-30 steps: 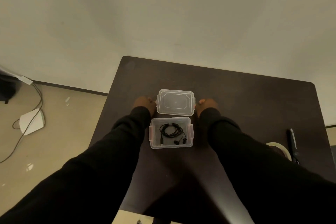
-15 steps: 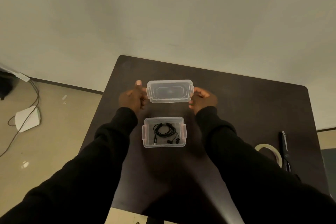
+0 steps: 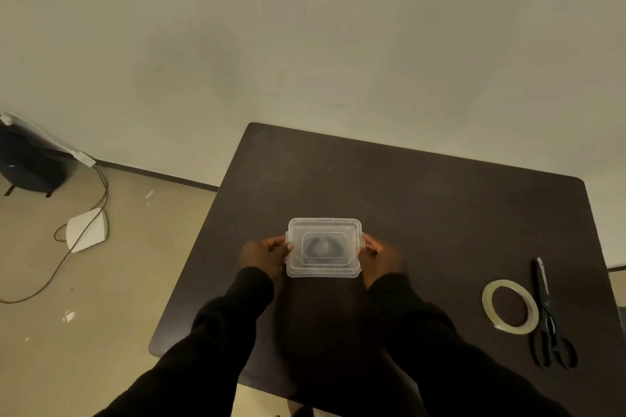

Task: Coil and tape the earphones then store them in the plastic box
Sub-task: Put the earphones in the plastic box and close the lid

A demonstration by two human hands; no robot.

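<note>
A clear plastic lid [image 3: 324, 230] now sits over the clear plastic box [image 3: 323, 272] in the middle of the dark table [image 3: 423, 206]. Through the lid the coiled black earphones [image 3: 320, 246] show as a dim dark ring. My left hand [image 3: 266, 256] grips the lid's left edge and my right hand [image 3: 376, 256] grips its right edge, thumbs on top. Whether the side clips are latched is too blurred to tell.
A roll of clear tape [image 3: 509, 306] lies flat at the table's right, with black scissors [image 3: 548, 315] just beyond it near the right edge. On the floor to the left are a white device [image 3: 86, 230], a trailing cable [image 3: 78, 240] and a dark object [image 3: 30, 162].
Both hands lifted the lid from behind the box, then brought it toward me and down onto the box. The earphones are now covered.
</note>
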